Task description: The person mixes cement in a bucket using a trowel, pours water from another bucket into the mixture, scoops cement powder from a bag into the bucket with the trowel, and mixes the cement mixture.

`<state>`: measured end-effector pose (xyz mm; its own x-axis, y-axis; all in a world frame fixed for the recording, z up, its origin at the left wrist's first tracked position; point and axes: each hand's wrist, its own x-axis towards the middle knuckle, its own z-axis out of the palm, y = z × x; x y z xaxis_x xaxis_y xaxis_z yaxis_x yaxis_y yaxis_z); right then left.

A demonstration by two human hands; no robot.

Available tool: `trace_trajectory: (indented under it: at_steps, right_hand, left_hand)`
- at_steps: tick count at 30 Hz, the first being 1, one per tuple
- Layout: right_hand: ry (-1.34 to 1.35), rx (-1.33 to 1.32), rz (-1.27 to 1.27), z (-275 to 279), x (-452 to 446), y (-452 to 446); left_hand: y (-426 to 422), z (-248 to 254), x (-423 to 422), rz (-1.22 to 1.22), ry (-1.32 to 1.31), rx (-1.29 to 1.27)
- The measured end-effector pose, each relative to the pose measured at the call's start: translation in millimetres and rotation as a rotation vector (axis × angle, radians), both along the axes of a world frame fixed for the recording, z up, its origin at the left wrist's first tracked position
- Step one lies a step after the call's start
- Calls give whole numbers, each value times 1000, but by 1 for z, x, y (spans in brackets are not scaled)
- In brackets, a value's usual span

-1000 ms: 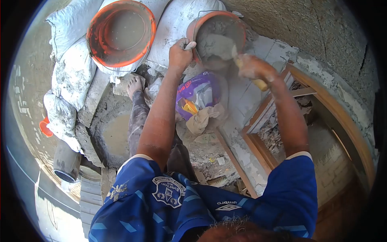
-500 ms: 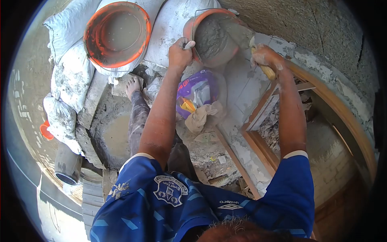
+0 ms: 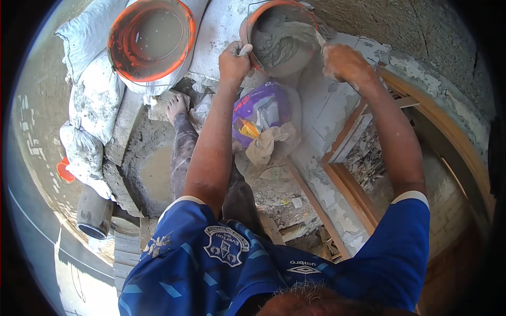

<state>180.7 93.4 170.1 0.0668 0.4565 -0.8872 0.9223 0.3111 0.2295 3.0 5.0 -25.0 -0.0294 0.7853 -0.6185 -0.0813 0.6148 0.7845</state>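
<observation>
- Far left of the left-hand grip lie pale sacks point(image 3: 95, 102), smudged with grey.
- Nearer, just left of that grip, sits an orange basin-like bucket point(image 3: 126, 31) holding murky grey liquid (neither hand touches it).
- The left hand point(image 3: 234, 62) has its fingers curled shut over the near left edge of the mortar bucket point(image 3: 245, 32), pinching the rim.
- Right of this grip, inside that bucket, is the wet grey mix point(image 3: 279, 45), its surface ridged; the step in hand looks like working the mix with a tool while the other hand steadies the bucket.
- Below and right of the left grip rests a purple plastic bag point(image 3: 247, 108), apart from both hands.
- At the bucket's right edge shows a small pale part of the tool point(image 3: 319, 38); the right hand point(image 3: 345, 63) seems closed around its handle (mostly hidden by the fingers).
- Another stroke would call for a firm left hold and a controlled right wrist, I judge.
- Below the right grip runs a wooden frame point(image 3: 350, 192).
</observation>
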Motion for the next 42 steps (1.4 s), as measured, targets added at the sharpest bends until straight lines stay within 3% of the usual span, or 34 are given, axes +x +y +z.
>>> trace_trajectory:
  at_steps: [2, 3, 5, 7, 8, 11, 12, 15, 16, 18, 20, 22, 23, 25, 27, 31, 33, 36, 38, 39, 41, 42]
  right_hand:
    - [-16, 22, -75, -26, 5, -5]
    - [136, -44, -68, -65, 6, -32]
    - [304, -114, -65, -77, 0, -39]
    - [421, -160, -996, -24, 0, -31]
    - [527, -209, -1072, -17, 20, -22]
    - [578, -86, -1166, -23, 38, -22]
    - [559, -119, -969, -46, 28, -43]
    - [550, -216, -876, -56, -5, -29]
    - [576, -245, -1101, -49, 4, -20]
    - [660, -129, -1254, -28, 22, -9]
    - [608, -19, -1239, -44, 38, -19]
    - [345, -39, -1021, -79, 22, -40]
    - [507, -103, -668, -81, 3, -44]
    - [399, -125, -590, -66, -19, -20]
    - [384, -98, -856, -21, -5, 11]
    - [267, 100, -678, -59, 36, -11]
    - [385, -119, -109, -115, 18, -43]
    - [526, -66, -149, -69, 30, -10]
    - [480, -48, -300, -47, 40, 5]
    - [422, -42, -379, -45, 45, 9]
    - [316, 59, -324, -59, 58, 10]
    - [300, -15, -212, -62, 37, 0]
  left_hand:
    - [7, 1, 2, 3, -15, 24]
    - [5, 0, 2, -11, 12, 28]
    - [5, -9, 1, 22, -19, 0]
    - [6, -10, 0, 35, -55, -22]
    - [3, -10, -1, 63, -93, -25]
    - [4, -3, 3, 43, -64, -44]
    - [6, -4, 4, 65, -76, -68]
    - [13, -15, 3, 42, 22, 7]
    - [7, -16, 0, 42, 8, -1]
    - [-7, -8, 0, 29, -5, -64]
    - [8, 3, 2, 24, -53, -83]
    - [8, -7, 7, 40, -15, -47]
    - [6, -16, 7, 37, -3, -17]
    - [7, -30, 8, 62, -5, 53]
    - [11, -6, 4, 49, -44, -11]
    - [12, 7, 0, 57, -15, -29]
    - [16, 10, 4, 54, -22, -41]
    - [15, -26, 2, 43, 50, 85]
    - [20, 17, -6, -4, 26, -25]
    - [14, 12, -4, -2, 30, -45]
    - [19, 2, 5, 6, 24, -15]
    - [17, -1, 7, 15, 46, -6]
